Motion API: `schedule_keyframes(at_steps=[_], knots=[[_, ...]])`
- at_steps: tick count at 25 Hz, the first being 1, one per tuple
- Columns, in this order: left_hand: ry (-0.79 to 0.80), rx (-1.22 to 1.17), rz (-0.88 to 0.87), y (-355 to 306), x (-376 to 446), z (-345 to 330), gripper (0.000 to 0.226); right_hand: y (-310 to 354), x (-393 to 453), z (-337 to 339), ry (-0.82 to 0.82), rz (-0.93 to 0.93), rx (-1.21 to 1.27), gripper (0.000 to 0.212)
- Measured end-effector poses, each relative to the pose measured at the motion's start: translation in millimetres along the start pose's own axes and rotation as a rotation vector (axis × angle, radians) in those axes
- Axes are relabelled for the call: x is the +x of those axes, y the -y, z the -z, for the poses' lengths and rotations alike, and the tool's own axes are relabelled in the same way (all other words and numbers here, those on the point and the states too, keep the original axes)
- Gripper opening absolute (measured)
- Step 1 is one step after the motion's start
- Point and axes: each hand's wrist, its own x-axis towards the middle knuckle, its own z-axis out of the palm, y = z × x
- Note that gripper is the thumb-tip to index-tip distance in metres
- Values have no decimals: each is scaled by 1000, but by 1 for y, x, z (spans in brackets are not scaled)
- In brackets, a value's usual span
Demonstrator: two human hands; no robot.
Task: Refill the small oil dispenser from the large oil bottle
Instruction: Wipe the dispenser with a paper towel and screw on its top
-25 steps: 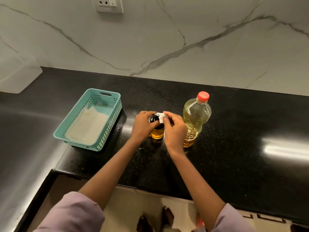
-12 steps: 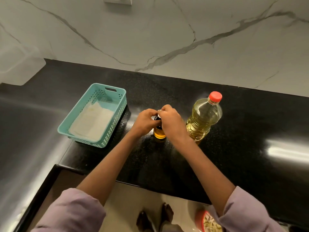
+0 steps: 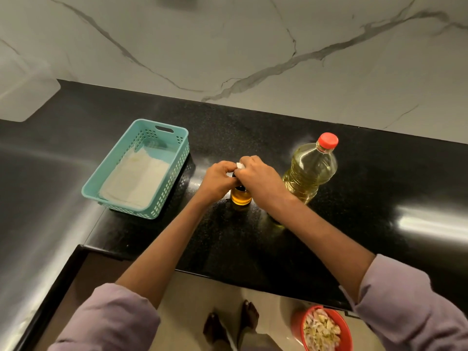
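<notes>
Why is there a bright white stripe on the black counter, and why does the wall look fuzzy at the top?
Head view: the stripe is glare, a light mirrored in the glossy black counter at right; head view: the grey shape on the marble wall is smeared by blur; the oil bottle leans from wide-angle distortion.

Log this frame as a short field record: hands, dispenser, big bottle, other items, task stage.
left hand: closed on the small oil dispenser, at its top
right hand: closed on the dispenser's top, a white part showing at the fingers
dispenser: upright on the black counter, amber oil in its base
large oil bottle: upright to the right, red cap on
teal basket: to the left, white cloth inside
stage: no pouring yet
</notes>
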Motion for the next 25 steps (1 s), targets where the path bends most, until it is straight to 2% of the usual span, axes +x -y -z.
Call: schedule_keyframes(at_steps=[2, 5, 7, 11, 13, 16, 20, 25], knots=[[-3, -8, 14, 3, 0, -1, 17, 7, 7, -8, -89, -178, 124, 21], [7, -40, 12, 3, -1, 0, 23, 2, 15, -9, -240, -503, 571, 10], [8, -45, 20, 3, -1, 2, 22, 0, 11, -9, -327, -599, 792, 11], [24, -27, 5, 7, 0, 3, 25, 4, -11, -23, -307, -598, 885, 26], [21, -46, 16, 8, 2, 3, 26, 4, -20, -29, -348, -559, 862, 31], [29, -37, -9, 10, 4, 3, 29, 1, -18, -32, -435, -535, 823, 27], [37, -15, 2, 11, 6, 5, 33, 3, -7, -32, -432, -666, 981, 24], [65, -67, -2, 9, 4, 8, 23, 17, -9, -26, -403, -571, 812, 24]])
